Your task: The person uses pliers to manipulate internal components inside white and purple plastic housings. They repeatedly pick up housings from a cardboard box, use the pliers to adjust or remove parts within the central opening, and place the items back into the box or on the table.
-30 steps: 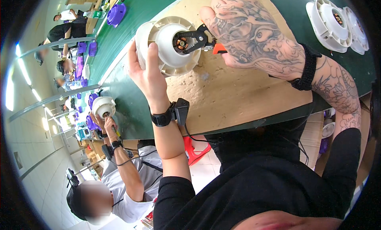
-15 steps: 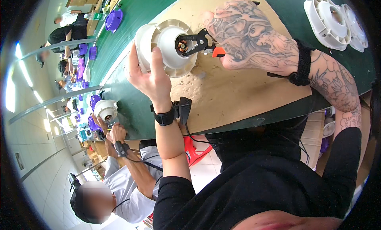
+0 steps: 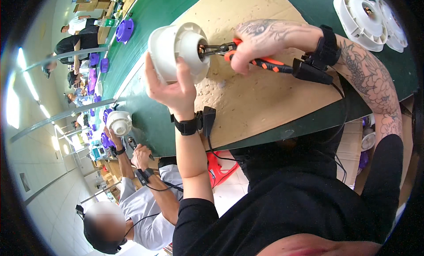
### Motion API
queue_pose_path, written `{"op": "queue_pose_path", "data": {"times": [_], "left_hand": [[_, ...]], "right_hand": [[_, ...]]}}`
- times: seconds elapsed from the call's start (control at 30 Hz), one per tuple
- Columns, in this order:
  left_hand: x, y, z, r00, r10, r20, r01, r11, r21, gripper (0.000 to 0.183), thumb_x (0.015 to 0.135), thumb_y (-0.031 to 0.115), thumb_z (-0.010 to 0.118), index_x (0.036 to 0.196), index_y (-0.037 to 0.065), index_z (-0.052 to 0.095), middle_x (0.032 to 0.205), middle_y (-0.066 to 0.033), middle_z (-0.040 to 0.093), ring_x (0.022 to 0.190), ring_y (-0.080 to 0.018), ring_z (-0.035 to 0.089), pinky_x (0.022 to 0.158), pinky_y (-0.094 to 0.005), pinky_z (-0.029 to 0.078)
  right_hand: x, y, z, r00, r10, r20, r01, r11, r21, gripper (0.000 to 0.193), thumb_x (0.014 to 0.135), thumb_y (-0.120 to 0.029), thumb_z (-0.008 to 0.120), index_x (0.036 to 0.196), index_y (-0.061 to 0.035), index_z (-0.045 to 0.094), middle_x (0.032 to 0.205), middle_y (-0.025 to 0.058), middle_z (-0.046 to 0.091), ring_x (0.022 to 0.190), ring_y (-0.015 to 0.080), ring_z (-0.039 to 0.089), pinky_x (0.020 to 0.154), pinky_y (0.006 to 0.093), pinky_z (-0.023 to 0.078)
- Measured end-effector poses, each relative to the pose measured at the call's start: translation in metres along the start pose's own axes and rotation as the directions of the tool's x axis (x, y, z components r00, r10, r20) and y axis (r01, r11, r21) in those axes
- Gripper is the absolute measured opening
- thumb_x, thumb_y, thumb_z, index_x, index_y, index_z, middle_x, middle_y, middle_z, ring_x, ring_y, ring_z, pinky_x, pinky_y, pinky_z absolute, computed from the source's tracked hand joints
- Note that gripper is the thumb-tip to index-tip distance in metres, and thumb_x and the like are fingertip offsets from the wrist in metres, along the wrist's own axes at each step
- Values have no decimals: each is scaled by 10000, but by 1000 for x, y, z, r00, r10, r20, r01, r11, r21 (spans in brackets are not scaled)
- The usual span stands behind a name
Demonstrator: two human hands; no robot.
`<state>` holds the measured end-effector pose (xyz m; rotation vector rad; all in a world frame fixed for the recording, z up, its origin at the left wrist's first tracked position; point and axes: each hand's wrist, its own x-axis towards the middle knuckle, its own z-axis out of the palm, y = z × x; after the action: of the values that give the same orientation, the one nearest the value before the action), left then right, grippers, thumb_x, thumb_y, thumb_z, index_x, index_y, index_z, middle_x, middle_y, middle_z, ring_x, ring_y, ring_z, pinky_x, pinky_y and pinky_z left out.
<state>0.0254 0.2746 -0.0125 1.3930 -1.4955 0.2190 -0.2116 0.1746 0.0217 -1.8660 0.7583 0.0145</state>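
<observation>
My left hand (image 3: 179, 92) grips the rim of a white, round plastic housing (image 3: 167, 53), thumb on the near side and fingers behind. The housing is tilted so that its domed, hollow end faces right. Copper-coloured parts (image 3: 202, 49) show inside that opening. In my right hand (image 3: 258, 41) is a pair of pliers (image 3: 274, 65) with orange and black handles. The pliers' jaws reach into the opening beside the copper parts; what they touch is too small to tell.
Under my hands a brown cardboard sheet (image 3: 274, 110) covers part of the green table (image 3: 163, 119). More white housings (image 3: 364, 26) lie at the far right. A purple ring-shaped part (image 3: 125, 30) sits far left. At left, a co-worker's hand (image 3: 141, 156) holds a tool near another housing (image 3: 119, 122).
My right hand has rolled over, bringing the pliers' orange handles into view. The housing has turned so its opening faces more to the right. The co-worker's tool has moved away from their housing.
</observation>
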Motion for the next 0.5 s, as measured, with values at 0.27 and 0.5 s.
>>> {"op": "queue_pose_path", "data": {"times": [0.27,0.5], "left_hand": [[0,-29,-4,993,94,-76,-96,995,-28,763,778,285,819,1328,-115,471,1282,-216,569,1147,-316,601,975,-438,518],[1,2,4,991,84,-104,-118,910,-396,779,804,107,823,1407,-48,353,1351,-209,517,1240,-283,559,1011,-411,527]], "right_hand": [[16,21,20,973,-221,63,177,897,406,410,785,-432,675,813,-23,661,669,54,553,611,189,547,587,352,434],[-8,2,26,661,-462,-592,39,809,-587,353,601,-288,737,806,-11,659,740,185,661,727,368,672,693,461,527]]}}
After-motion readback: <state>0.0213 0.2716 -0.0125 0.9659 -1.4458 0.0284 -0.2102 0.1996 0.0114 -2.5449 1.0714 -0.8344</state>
